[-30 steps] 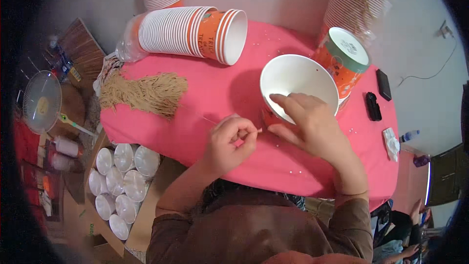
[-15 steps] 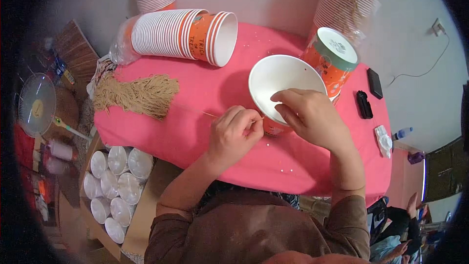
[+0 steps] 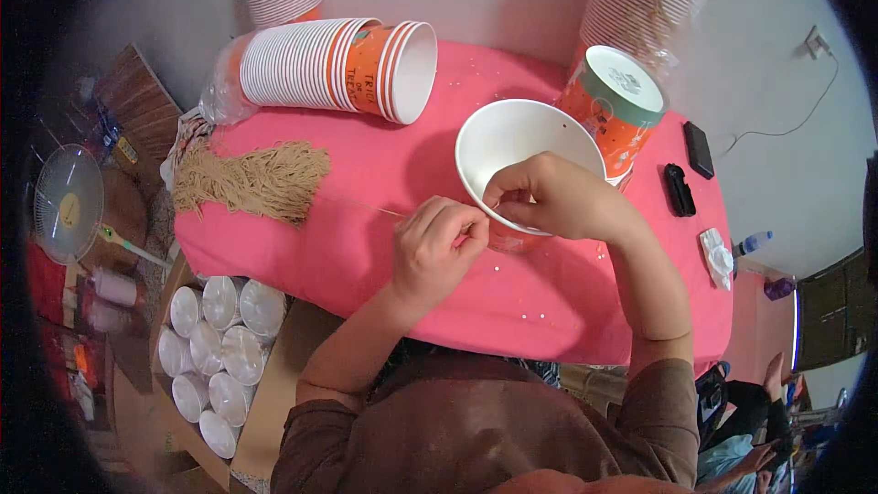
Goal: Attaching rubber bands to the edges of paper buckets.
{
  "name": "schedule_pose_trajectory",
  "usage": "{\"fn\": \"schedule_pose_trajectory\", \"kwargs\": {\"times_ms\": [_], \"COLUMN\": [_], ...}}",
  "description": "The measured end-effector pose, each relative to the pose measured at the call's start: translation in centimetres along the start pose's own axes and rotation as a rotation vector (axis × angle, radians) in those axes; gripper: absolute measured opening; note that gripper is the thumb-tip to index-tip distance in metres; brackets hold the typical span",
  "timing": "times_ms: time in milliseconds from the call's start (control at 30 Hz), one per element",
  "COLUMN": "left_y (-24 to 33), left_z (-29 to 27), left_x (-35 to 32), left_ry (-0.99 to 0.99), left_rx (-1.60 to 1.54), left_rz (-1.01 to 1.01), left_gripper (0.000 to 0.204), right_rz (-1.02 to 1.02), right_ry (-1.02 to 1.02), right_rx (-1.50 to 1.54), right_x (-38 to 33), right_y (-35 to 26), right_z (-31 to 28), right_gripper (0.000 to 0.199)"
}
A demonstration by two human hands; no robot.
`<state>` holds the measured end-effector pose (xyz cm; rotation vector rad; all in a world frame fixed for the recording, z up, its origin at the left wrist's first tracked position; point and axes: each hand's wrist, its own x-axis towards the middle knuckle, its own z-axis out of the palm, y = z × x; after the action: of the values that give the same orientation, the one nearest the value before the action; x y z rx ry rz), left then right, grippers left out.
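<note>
Head camera view, looking down on a pink table [image 3: 366, 256]: an open paper bowl [image 3: 526, 160], white inside and orange outside, stands upright near the table's middle, just at the person's fingertips. The right hand [image 3: 558, 197] curls over the bowl's near rim at about five o'clock, fingers bent and closed against the edge; what, if anything, sits between them cannot be made out. The left hand [image 3: 439, 252] lies at eight o'clock from the bowl, nearly touching the right, its thumb and forefinger pinched shut on a thin pale strand [image 3: 366, 206] that runs off toward nine o'clock. That strand leads toward a bundle of tan fibre strands [image 3: 251, 183] spread on the cloth at the table's left edge. At eleven o'clock from the bowl, a stack of nested orange and white paper cups [image 3: 334, 64] lies on its side, mouth toward the bowl. At two o'clock, touching or just beside the bowl, stands an orange lidded tub [image 3: 617, 105] with a white top. Two small black objects [image 3: 688, 169] rest at three o'clock near the table's right edge. Below the table at seven o'clock, a cardboard box [image 3: 274, 393] holds clear plastic lids [image 3: 219, 338].
</note>
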<state>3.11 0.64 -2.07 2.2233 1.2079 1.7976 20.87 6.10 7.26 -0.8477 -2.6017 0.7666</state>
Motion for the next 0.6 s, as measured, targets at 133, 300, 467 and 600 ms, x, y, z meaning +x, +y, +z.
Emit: {"fn": "schedule_pose_trajectory", "kwargs": {"times_ms": [133,300,467,600], "left_y": [0.0,-0.5,-3.1,-3.5], "left_z": [-0.1,-1.4,-5.1,-7.0], "left_x": [0.0,-0.1,-0.2,0.4], "left_ry": [-0.019,-0.058,-0.270,-0.333], "left_rx": [0.012,0.022,-0.140,-0.556], "left_rz": [0.011,-0.121,-0.320,-0.554], "left_gripper": [0.022,0.032,0.030,0.015], "right_rz": [-0.022,0.036,0.305,0.651], "right_ry": [-0.022,0.348,0.592,0.671], "right_rx": [-0.044,-0.499,-0.700,-0.886], "right_x": [0.1,-1.7,-7.1,-12.2], "right_y": [0.0,-0.4,0.6,4.0], "right_z": [0.1,-1.2,-5.6,-8.5], "right_gripper": [0.008,0.009,0.012,0.008]}}
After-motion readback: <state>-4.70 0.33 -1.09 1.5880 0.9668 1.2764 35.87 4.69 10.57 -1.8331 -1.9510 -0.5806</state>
